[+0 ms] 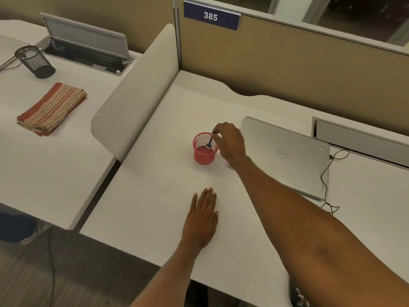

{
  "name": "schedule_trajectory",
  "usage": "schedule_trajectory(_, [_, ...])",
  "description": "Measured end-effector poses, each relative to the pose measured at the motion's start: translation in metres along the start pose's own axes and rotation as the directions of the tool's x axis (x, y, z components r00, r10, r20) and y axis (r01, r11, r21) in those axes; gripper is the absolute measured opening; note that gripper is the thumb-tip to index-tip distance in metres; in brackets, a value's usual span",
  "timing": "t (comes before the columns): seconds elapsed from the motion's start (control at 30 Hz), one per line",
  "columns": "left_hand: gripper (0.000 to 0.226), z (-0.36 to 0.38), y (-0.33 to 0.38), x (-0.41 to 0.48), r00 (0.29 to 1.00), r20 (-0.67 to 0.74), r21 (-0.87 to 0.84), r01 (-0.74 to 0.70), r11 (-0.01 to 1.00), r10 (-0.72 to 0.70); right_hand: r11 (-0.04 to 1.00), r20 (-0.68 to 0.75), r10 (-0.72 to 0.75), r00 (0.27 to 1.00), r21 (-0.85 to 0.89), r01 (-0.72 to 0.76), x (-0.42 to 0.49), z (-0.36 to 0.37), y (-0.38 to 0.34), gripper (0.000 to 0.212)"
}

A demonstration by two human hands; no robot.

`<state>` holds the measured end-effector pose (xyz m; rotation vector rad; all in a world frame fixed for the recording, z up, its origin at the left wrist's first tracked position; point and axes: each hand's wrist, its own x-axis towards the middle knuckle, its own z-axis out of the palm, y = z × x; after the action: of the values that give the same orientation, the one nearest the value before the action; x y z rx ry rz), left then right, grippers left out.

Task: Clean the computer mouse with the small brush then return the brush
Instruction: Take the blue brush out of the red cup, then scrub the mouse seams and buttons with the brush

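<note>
Right hand pinches the handle top of the small brush; the brush stands bristles-down inside the red mesh cup on the bench. Left hand lies flat on the bench, fingers straight, holding nothing. No computer mouse is in view. Status: brush at pick-up or at return; the view does not settle which. If return, only release remains

The small brush is marked blue. The near cup is noted as red mesh, the far cup as black mesh. The desk is noted white, the laptop silver-grey. The cloth is patterned in red and beige stripes. The partition is logged tan, the sign navy.
</note>
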<state>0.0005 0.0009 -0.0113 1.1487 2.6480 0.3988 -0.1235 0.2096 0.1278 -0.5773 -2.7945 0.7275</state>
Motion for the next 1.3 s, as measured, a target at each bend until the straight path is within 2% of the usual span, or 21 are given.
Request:
schedule_trajectory(0.2, [0.06, -0.003, 0.011, -0.005, 1.0, 0.012, 0.02, 0.002, 1.0, -0.002, 0.991, -0.027, 0.027, 0.999, 0.135, -0.023, -0.017, -0.019, 0.001, 0.013])
schedule_trajectory(0.33, [0.063, -0.005, 0.024, -0.013, 0.999, 0.043, 0.023, -0.005, 1.0, 0.004, 0.978, -0.084, 0.0, 0.997, 0.21, 0.017, -0.04, -0.038, 0.009, 0.011])
schedule_trajectory(0.63, [0.062, 0.007, 0.082, -0.043, 0.996, 0.077, 0.04, -0.047, 0.998, 0.043, 0.945, -0.216, 0.054, 0.975, 0.327, 0.02, -0.127, -0.091, 0.059, 0.011])
schedule_trajectory(0.83, [0.06, 0.014, 0.135, -0.066, 0.986, 0.144, -0.042, -0.076, 0.996, 0.082, 0.92, -0.251, 0.108, 0.962, 0.392, -0.001, -0.198, -0.127, 0.109, 0.005])
schedule_trajectory(0.97, [0.064, 0.022, 0.162, -0.081, 0.97, 0.176, -0.096, -0.152, 0.984, 0.167, 0.91, -0.266, 0.17, 0.949, 0.411, -0.048, -0.246, -0.145, 0.141, 0.007])
schedule_trajectory(1.13, [0.085, 0.03, 0.187, -0.092, 0.934, 0.226, -0.067, -0.269, 0.961, 0.277, 0.903, -0.283, 0.221, 0.933, 0.421, -0.086, -0.301, -0.155, 0.177, 0.01])
schedule_trajectory(1.3, [0.111, 0.033, 0.209, -0.094, 0.911, 0.297, 0.026, -0.306, 0.952, 0.285, 0.889, -0.287, 0.281, 0.916, 0.438, -0.135, -0.341, -0.159, 0.203, 0.007])
